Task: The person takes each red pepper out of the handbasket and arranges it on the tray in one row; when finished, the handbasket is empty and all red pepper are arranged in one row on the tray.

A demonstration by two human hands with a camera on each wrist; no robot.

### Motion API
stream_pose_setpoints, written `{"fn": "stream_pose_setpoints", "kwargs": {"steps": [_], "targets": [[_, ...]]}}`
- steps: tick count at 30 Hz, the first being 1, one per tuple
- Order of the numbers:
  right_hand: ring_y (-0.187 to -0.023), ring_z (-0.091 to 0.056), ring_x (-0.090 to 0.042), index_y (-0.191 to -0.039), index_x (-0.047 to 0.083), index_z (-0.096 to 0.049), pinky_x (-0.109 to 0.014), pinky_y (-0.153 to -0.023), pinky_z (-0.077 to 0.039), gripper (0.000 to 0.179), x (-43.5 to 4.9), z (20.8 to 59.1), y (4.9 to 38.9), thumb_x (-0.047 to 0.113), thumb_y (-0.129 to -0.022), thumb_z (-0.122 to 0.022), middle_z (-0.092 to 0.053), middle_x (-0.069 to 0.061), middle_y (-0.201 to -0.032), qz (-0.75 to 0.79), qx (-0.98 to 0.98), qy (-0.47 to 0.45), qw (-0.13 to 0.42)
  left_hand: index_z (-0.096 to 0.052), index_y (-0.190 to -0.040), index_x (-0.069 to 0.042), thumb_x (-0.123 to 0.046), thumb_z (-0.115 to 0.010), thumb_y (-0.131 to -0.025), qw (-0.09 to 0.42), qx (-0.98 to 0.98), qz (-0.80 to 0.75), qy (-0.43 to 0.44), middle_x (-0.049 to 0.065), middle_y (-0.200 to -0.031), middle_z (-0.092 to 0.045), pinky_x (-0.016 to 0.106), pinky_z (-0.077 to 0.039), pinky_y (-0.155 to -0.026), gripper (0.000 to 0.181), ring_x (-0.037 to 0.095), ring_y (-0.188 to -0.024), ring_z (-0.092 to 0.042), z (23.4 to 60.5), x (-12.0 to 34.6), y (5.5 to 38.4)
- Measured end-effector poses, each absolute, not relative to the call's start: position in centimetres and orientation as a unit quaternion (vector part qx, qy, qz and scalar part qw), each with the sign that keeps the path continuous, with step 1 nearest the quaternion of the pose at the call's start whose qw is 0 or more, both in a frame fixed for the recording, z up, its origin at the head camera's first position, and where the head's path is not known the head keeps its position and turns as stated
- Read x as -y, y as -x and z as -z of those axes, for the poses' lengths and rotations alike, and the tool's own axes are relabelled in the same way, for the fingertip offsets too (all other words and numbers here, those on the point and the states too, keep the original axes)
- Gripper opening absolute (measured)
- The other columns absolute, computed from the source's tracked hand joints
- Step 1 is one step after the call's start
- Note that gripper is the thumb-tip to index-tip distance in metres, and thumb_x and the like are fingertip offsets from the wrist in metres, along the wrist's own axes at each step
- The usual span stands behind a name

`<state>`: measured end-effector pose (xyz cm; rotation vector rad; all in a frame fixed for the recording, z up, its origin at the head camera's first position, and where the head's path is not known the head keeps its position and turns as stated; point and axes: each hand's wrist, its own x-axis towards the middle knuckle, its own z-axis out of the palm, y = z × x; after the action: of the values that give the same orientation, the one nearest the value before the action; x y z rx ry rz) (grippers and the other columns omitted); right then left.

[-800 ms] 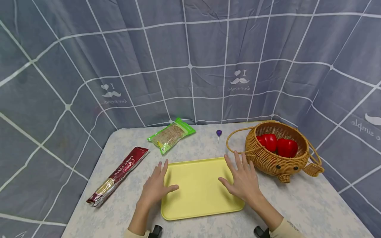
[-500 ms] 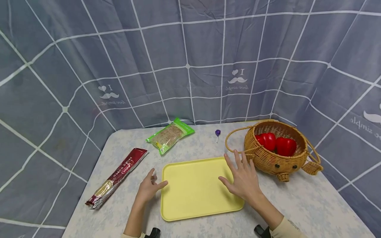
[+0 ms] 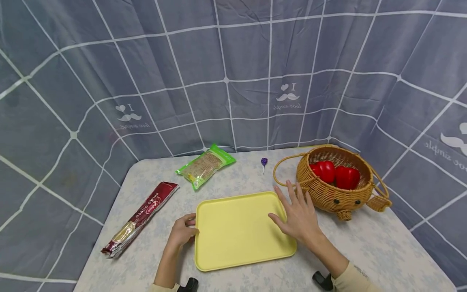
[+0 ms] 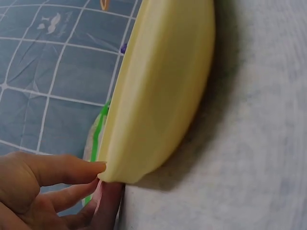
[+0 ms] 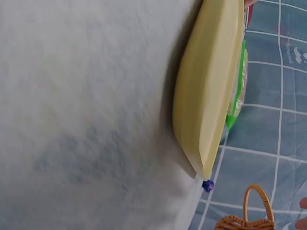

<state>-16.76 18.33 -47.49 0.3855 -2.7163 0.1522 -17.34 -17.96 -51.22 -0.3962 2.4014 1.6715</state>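
Note:
A yellow rectangular tray [image 3: 244,233] lies on the table in front of me. At its left edge my left hand [image 3: 181,231] pinches the rim; the left wrist view shows the thumb [image 4: 72,168] on the upper side of the rim and fingers below it. Over the tray's right edge, my right hand [image 3: 300,213] is spread with fingers apart and nothing in its grasp. Only bits of fingertips show at the border of the right wrist view.
A wicker basket [image 3: 326,198] with red bell peppers [image 3: 346,177] stands at the right. Behind the tray lie a green-edged food packet [image 3: 206,166] and a purple lollipop [image 3: 264,162]. A long dark-red packet [image 3: 140,219] lies at the left. A grey-blue curtain [image 3: 204,73] surrounds the table.
My left hand has drawn back from over the tray's left side, and its fingers have curled onto the rim. The right hand stays spread at the right edge. The head view has shifted slightly.

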Motion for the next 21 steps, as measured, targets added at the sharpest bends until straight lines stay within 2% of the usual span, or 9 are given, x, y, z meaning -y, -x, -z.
{"fn": "stream_pose_setpoints", "kwargs": {"steps": [6, 11, 15, 18, 21], "targets": [[-0.143, -0.027, -0.046, -0.151, 0.021, -0.037, -0.061, -0.112, -0.029, 0.084, -18.8, 46.3, 17.5, 0.058, -0.082, -0.065, -0.030, -0.022, -0.157, -0.078, 0.964, -0.164, 0.194, -0.050, -0.136, 0.006, 0.013, -0.063, -0.072, 0.089, -0.802, -0.574, 0.141, 0.025, -0.115, -0.057, 0.031, -0.053, -0.060, 0.065, 0.019, -0.082, -0.060, 51.6, 18.4, 17.4], [-0.141, -0.032, -0.046, -0.145, 0.011, -0.047, -0.063, -0.105, -0.037, 0.078, -20.8, 44.4, 18.7, 0.034, -0.077, -0.079, -0.037, -0.023, -0.153, -0.201, 0.935, -0.214, 0.199, -0.050, -0.136, 0.006, 0.013, -0.063, -0.072, 0.089, -0.800, -0.577, 0.140, 0.025, -0.115, -0.057, 0.031, -0.054, -0.061, 0.066, 0.017, -0.081, -0.061, 51.6, 18.4, 17.4], [-0.135, -0.043, -0.043, -0.138, 0.008, -0.055, -0.060, -0.100, -0.043, 0.069, -23.4, 41.8, 19.9, 0.020, -0.076, -0.082, -0.047, -0.020, -0.147, -0.335, 0.907, -0.186, 0.177, -0.049, -0.136, 0.008, 0.013, -0.063, -0.071, 0.089, -0.799, -0.580, 0.132, 0.026, -0.114, -0.058, 0.032, -0.056, -0.061, 0.066, 0.015, -0.079, -0.064, 51.6, 18.2, 17.3], [-0.130, -0.050, -0.040, -0.139, 0.010, -0.054, -0.053, -0.095, -0.049, 0.064, -25.8, 39.7, 21.0, 0.026, -0.082, -0.078, -0.051, -0.017, -0.145, -0.390, 0.903, -0.121, 0.133, -0.049, -0.136, 0.008, 0.013, -0.063, -0.072, 0.088, -0.799, -0.581, 0.128, 0.026, -0.113, -0.058, 0.033, -0.056, -0.061, 0.066, 0.016, -0.079, -0.065, 51.5, 18.1, 17.3], [-0.124, -0.053, -0.037, -0.144, 0.013, -0.047, -0.036, -0.086, -0.054, 0.067, -28.3, 38.0, 22.4, 0.036, -0.087, -0.072, -0.048, -0.015, -0.147, -0.414, 0.904, -0.083, 0.065, -0.049, -0.135, 0.007, 0.012, -0.063, -0.072, 0.089, -0.799, -0.580, 0.130, 0.026, -0.113, -0.059, 0.032, -0.055, -0.060, 0.065, 0.016, -0.078, -0.065, 51.5, 18.1, 17.4]]}}
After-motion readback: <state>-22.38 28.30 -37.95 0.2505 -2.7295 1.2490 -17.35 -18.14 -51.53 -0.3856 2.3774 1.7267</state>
